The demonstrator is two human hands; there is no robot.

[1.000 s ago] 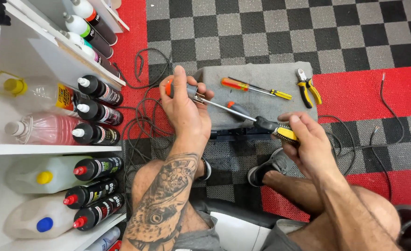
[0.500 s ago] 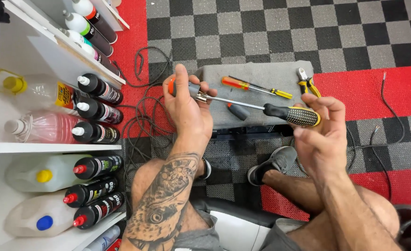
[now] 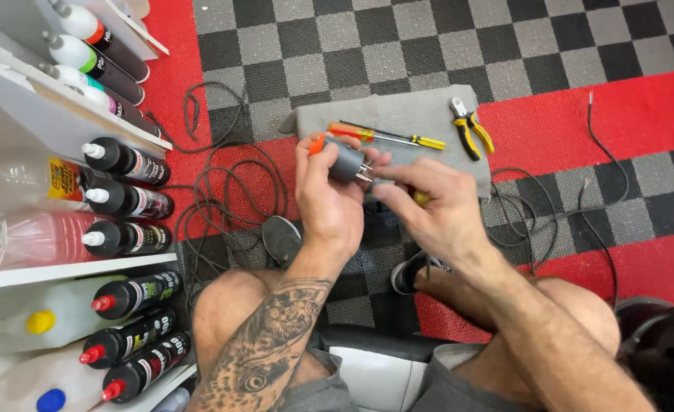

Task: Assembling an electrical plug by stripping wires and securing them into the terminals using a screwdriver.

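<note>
My left hand (image 3: 331, 200) grips a grey electrical plug (image 3: 347, 162) with metal prongs and an orange part at its back end. My right hand (image 3: 434, 207) is closed right beside the plug, its fingertips at the prongs, with the yellow-and-black handle of a screwdriver (image 3: 421, 198) just showing inside the fist. Both hands hover over a grey cloth (image 3: 398, 114) spread on the floor. Most of the screwdriver is hidden by my fingers.
On the cloth lie an orange-handled screwdriver (image 3: 352, 132), a thin yellow-handled one (image 3: 421, 141) and yellow pliers (image 3: 470, 126). Black cable (image 3: 222, 183) is looped on the red and checkered floor. White shelves (image 3: 62, 267) at left hold black bottles and jugs. My shoes rest below the hands.
My right hand has drawn the screwdriver in from the right and closed up against the plug. The long shaft seen earlier is now hidden. My left hand has tilted the plug.
</note>
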